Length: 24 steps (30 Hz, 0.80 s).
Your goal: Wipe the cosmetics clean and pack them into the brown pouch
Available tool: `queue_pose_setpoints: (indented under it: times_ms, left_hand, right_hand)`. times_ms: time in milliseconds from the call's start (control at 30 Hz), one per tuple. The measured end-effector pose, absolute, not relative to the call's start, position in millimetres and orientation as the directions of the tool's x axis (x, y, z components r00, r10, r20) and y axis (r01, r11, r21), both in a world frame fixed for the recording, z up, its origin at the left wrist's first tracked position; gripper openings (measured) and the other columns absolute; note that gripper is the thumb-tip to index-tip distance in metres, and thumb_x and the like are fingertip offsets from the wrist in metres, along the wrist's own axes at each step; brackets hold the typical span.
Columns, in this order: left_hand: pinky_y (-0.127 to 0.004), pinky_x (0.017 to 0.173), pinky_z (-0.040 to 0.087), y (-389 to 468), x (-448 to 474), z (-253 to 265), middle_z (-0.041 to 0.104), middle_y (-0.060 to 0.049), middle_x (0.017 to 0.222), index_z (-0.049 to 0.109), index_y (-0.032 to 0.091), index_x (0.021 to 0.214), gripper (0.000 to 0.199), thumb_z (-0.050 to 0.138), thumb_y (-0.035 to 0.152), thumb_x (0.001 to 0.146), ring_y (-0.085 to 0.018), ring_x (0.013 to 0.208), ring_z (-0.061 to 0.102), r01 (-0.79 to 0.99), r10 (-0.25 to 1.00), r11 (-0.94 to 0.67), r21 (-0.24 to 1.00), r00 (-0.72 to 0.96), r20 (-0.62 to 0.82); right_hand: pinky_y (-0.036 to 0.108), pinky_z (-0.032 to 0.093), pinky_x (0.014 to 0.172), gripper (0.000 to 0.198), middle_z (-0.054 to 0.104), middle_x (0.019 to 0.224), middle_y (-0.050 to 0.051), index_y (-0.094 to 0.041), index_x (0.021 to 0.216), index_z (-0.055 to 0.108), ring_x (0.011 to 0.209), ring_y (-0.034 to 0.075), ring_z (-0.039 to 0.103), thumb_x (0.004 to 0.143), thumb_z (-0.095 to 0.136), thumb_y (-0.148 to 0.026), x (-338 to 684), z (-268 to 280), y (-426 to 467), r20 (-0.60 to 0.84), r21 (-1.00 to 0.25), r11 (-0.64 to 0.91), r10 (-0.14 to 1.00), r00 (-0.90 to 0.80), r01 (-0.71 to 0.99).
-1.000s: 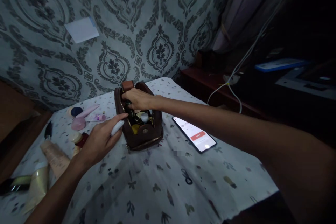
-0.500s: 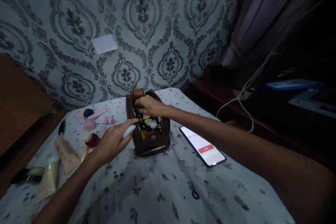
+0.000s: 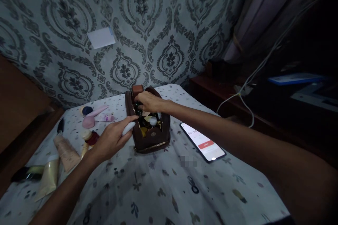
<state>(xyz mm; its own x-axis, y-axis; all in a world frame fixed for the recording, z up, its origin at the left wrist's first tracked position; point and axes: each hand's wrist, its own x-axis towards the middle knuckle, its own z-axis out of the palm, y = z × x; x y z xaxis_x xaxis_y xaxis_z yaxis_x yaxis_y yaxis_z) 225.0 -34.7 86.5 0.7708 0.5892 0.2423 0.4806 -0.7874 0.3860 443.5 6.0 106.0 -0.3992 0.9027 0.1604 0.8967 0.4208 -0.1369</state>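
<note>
A dark brown zippered pouch (image 3: 151, 142) stands open on the patterned sheet, with several small containers inside, among them a white-capped one (image 3: 152, 121). My left hand (image 3: 112, 139) is closed round a small smooth white object (image 3: 128, 128), whose kind I cannot make out, and its index finger reaches the pouch's left rim. Over the far end of the opening, my right hand (image 3: 149, 102) dips inside with curled fingers. The fingertips are partly hidden among dark items there, so what they grip does not show.
Left of the pouch lie several cosmetics: a peach tube (image 3: 66, 153), a cream tube (image 3: 49, 177), a dark red jar (image 3: 92, 137) and a pink tube (image 3: 105, 117). A lit phone (image 3: 203, 143) rests to the right. A patterned wall (image 3: 142, 24) rises behind; white cables (image 3: 248, 81) hang at right.
The view has shifted slightly, so everything sits a little higher and further left. Both hands keep nearly the same places at the pouch.
</note>
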Motion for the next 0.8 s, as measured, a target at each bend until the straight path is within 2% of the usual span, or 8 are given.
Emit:
queue_pose_setpoints:
  times_ms: [133,267,367,467,567,700,800]
  left_hand:
    - [-0.029,0.080,0.052,-33.7,225.5,85.9,0.073,-0.005,0.101,0.053,0.021,0.136,0.043,0.042,0.024,0.094,-0.020,0.086,0.068,0.473,0.585,-0.791,0.388,0.771,0.253]
    - [-0.030,0.083,0.051,-36.6,224.5,84.4,0.071,-0.007,0.110,0.051,0.022,0.138,0.044,0.042,0.024,0.095,-0.022,0.094,0.067,0.462,0.587,-0.786,0.410,0.767,0.261]
    - [-0.030,0.085,0.049,-40.7,220.4,79.3,0.068,-0.009,0.114,0.039,0.021,0.146,0.050,0.042,0.027,0.096,-0.022,0.097,0.065,0.454,0.599,-0.776,0.438,0.748,0.286]
    - [-0.028,0.074,0.048,-45.3,210.7,68.1,0.067,-0.006,0.096,0.029,0.020,0.150,0.057,0.044,0.029,0.096,-0.020,0.081,0.064,0.501,0.669,-0.724,0.474,0.677,0.306]
    - [-0.027,0.067,0.045,-49.4,194.1,52.2,0.062,-0.003,0.084,0.034,0.019,0.143,0.050,0.044,0.029,0.095,-0.019,0.071,0.060,0.537,0.725,-0.670,0.512,0.620,0.300]
    - [-0.028,0.065,0.043,-52.0,164.3,26.8,0.056,0.000,0.074,0.041,0.020,0.135,0.042,0.043,0.031,0.095,-0.020,0.067,0.057,0.581,0.767,-0.609,0.541,0.604,0.215]
    - [-0.027,0.062,0.039,-52.8,142.8,7.4,0.050,0.003,0.068,0.045,0.020,0.131,0.039,0.041,0.032,0.095,-0.017,0.061,0.051,0.602,0.796,-0.559,0.570,0.582,0.166]
  right_hand:
    - [0.025,0.042,0.074,0.016,0.073,0.103,0.015,-0.008,0.099,0.069,0.097,0.023,0.066,0.085,0.062,-0.011,442.5,103.7,5.9,0.162,-0.141,0.439,0.894,-0.417,0.887]
    - [0.026,0.043,0.074,0.018,0.073,0.103,0.015,-0.010,0.101,0.070,0.099,0.025,0.067,0.087,0.059,-0.012,441.5,99.4,5.4,0.156,-0.125,0.399,0.912,-0.379,0.908]
    - [0.029,0.044,0.080,0.022,0.072,0.109,0.017,-0.010,0.107,0.069,0.107,0.028,0.066,0.088,0.059,-0.016,440.7,99.1,5.4,0.129,-0.114,0.377,0.923,-0.363,0.919]
    - [0.032,0.044,0.087,0.030,0.069,0.118,0.019,-0.009,0.117,0.066,0.114,0.030,0.062,0.090,0.059,-0.020,440.1,100.0,4.3,0.110,-0.109,0.363,0.930,-0.352,0.925]
    - [0.032,0.044,0.090,0.033,0.068,0.120,0.018,-0.010,0.121,0.064,0.116,0.030,0.062,0.091,0.058,-0.023,440.0,100.3,1.1,0.100,-0.105,0.346,0.936,-0.336,0.932]
    - [0.031,0.044,0.090,0.041,0.069,0.122,0.016,-0.012,0.130,0.060,0.116,0.030,0.062,0.090,0.060,-0.022,439.7,98.4,-3.2,0.099,-0.121,0.318,0.947,-0.307,0.941]
    - [0.030,0.044,0.086,0.037,0.071,0.118,0.015,-0.013,0.126,0.063,0.112,0.028,0.064,0.089,0.060,-0.019,438.5,98.6,-5.2,0.111,-0.130,0.306,0.950,-0.293,0.943]
